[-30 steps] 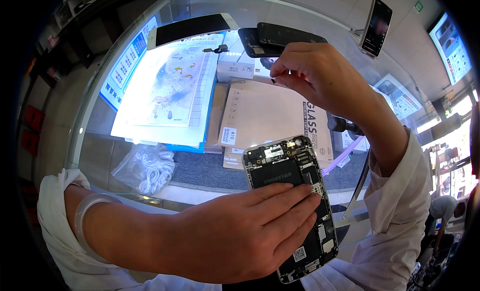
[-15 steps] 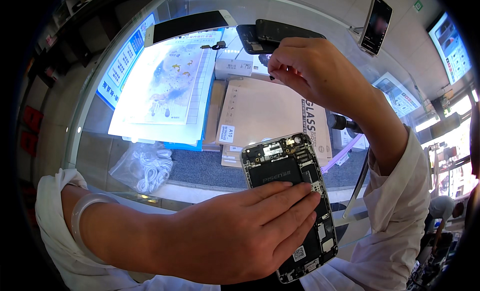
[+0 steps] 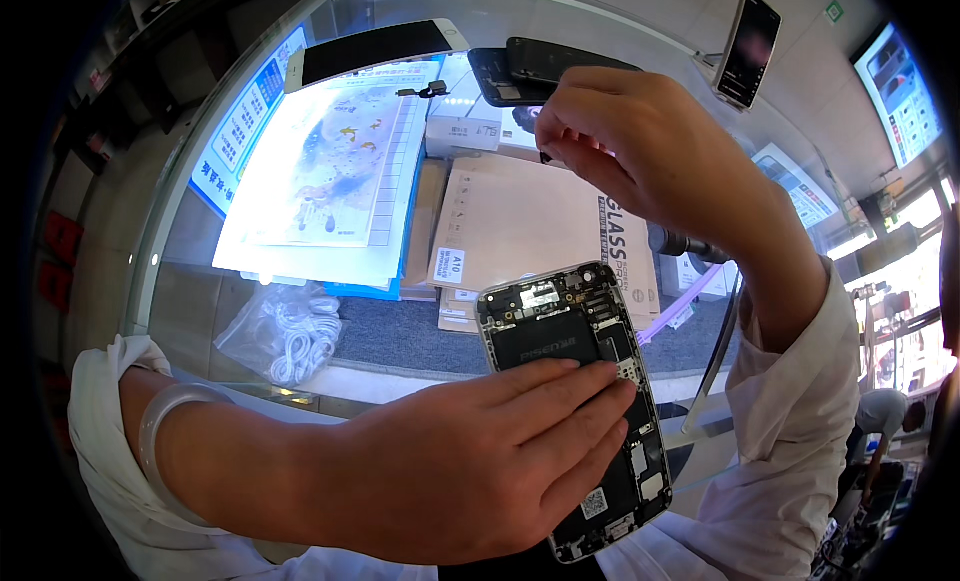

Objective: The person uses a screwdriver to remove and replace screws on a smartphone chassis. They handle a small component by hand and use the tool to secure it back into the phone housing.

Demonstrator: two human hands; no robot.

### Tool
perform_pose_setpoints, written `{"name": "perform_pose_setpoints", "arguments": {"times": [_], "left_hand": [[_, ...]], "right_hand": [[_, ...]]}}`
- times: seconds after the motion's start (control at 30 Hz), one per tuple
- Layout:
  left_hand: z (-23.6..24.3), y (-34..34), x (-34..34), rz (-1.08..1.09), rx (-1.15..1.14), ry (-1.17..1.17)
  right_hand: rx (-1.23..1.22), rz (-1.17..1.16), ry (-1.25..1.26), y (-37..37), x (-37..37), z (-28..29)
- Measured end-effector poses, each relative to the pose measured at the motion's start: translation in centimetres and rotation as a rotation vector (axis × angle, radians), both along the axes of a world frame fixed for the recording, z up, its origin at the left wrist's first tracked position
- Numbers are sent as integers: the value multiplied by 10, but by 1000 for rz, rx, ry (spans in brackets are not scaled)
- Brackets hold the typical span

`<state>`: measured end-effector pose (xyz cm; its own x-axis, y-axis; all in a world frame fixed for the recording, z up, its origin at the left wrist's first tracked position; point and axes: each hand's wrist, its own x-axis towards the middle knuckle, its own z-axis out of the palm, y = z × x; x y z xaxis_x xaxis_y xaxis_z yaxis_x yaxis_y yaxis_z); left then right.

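My left hand (image 3: 500, 451) holds an opened phone (image 3: 643, 461), its black battery, boards and metal plates exposed; the fingers lie across the lower battery and right side, and the thumb is hidden. Higher up and to the right, my right hand (image 3: 635, 141) pinches a tiny dark piece (image 3: 546, 157) above a beige cardboard package (image 3: 515, 216), apart from the opened phone. Just beyond that hand lie two dark phone parts (image 3: 555, 53), one overlapping the other. A small black component (image 3: 420, 90) rests left of them, below a white phone with a black screen (image 3: 365, 55).
A glass counter (image 3: 175, 271) holds papers (image 3: 300, 181), bagged white cables (image 3: 290, 331) and, at right, a black cylindrical fitting (image 3: 675, 241). A phone (image 3: 748, 49) stands upright at back right, near a lit display (image 3: 895, 91). Another person (image 3: 880, 416) bends over at far right.
My right hand has risen slightly, still pinching. My left hand and the opened phone are nearly unchanged, a little higher and further left in view, as the whole scene shifts slightly with the camera.
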<state>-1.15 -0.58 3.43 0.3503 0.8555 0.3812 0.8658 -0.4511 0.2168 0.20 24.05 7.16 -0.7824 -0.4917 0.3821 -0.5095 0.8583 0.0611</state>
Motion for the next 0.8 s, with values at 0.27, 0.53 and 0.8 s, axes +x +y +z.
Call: {"name": "perform_pose_setpoints", "arguments": {"times": [0.27, 0.53, 0.8], "left_hand": [[-1, -1, 1, 3, 9, 10], [-3, -1, 0, 9, 39, 29], [-3, 0, 2, 20, 54, 22]], "right_hand": [[-66, 54, -136, -30, 51, 9], [39, 14, -90, -33, 55, 6], [50, 6, -87, -35, 57, 6]]}}
